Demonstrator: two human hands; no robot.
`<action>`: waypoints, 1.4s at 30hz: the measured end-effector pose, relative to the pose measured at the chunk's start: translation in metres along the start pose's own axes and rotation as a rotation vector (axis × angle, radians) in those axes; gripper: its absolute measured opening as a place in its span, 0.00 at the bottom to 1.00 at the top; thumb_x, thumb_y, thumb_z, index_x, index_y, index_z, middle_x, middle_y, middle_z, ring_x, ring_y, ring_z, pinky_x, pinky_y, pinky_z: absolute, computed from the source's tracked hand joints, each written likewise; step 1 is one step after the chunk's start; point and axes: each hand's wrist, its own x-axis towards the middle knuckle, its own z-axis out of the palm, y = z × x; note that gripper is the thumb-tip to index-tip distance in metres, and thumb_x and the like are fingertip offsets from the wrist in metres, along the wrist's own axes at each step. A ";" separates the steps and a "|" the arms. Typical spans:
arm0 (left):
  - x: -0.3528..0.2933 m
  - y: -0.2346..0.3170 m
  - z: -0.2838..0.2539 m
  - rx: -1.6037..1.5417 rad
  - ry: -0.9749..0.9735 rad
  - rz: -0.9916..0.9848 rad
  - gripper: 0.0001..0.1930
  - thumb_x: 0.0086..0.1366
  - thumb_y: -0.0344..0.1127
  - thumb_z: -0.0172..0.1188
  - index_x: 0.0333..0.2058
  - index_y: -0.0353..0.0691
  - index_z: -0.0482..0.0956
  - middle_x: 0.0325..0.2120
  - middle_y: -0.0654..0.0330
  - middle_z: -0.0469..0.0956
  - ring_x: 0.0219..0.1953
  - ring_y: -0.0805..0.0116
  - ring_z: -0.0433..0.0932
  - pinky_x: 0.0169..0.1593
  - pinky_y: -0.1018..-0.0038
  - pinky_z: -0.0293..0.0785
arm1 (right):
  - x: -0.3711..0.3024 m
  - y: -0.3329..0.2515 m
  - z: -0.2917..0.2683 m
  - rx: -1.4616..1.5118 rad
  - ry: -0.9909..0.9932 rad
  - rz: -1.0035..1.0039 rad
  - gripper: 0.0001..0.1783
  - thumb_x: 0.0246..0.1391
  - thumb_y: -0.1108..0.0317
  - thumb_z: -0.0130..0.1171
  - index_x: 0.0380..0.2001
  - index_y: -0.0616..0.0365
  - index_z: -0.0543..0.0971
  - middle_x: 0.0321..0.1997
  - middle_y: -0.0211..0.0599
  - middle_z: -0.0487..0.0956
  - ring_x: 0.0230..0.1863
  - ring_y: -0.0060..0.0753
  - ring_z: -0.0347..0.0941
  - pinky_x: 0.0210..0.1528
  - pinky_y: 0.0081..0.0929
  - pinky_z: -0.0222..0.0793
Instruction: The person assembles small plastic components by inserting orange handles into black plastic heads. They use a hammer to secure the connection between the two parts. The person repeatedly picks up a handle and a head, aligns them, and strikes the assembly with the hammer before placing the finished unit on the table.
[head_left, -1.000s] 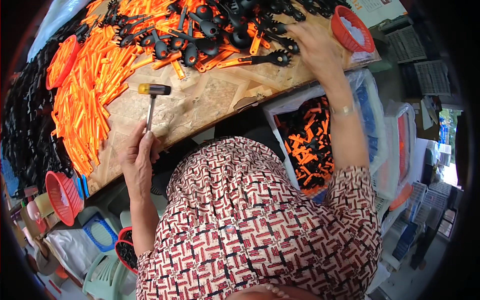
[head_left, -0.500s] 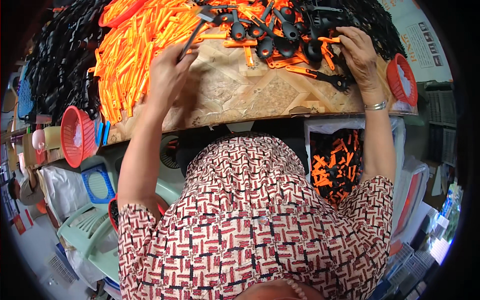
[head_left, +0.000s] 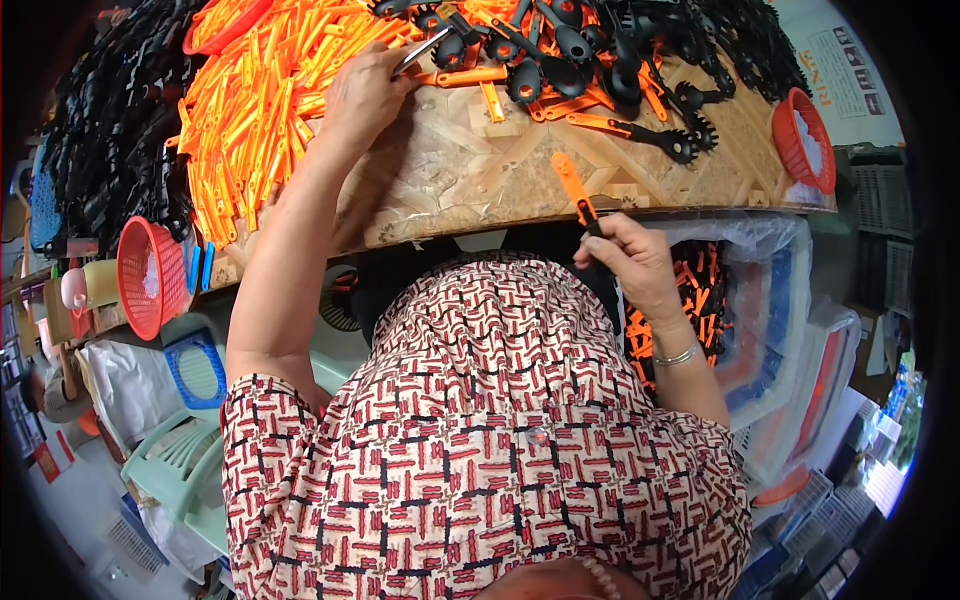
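Note:
My left hand (head_left: 368,95) is closed around what looks like a hammer (head_left: 422,52), its head over the far middle of the table, beside the heap of orange handles (head_left: 265,100). In front of the table's near edge, my right hand (head_left: 635,262) grips a kitchen utensil (head_left: 573,188) by its black part, with the orange handle pointing up and away. The fingers hide the utensil's black end. Beyond the hands lie several black spoons and ladles (head_left: 568,78) with orange handles. A black pasta server (head_left: 668,143) with an orange handle rests nearer the front.
Below the table edge at right, a lined bin (head_left: 770,330) holds orange and black utensils. Red baskets stand at the table's left (head_left: 150,278) and right (head_left: 803,140). Black utensil parts are heaped at far left (head_left: 115,130) and far right (head_left: 765,50). A green chair (head_left: 175,455) stands at lower left.
My right hand has come back from the utensils at right toward my body, now with an orange-handled utensil in it. My left hand has moved slightly farther away with the hammer.

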 end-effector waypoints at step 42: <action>-0.064 0.098 -0.001 -0.591 -0.576 0.201 0.10 0.62 0.33 0.68 0.40 0.36 0.85 0.29 0.54 0.82 0.34 0.62 0.82 0.40 0.68 0.76 | 0.022 -0.002 0.049 0.165 -0.011 0.331 0.14 0.65 0.65 0.59 0.31 0.65 0.83 0.20 0.33 0.82 0.18 0.19 0.76 0.22 0.19 0.71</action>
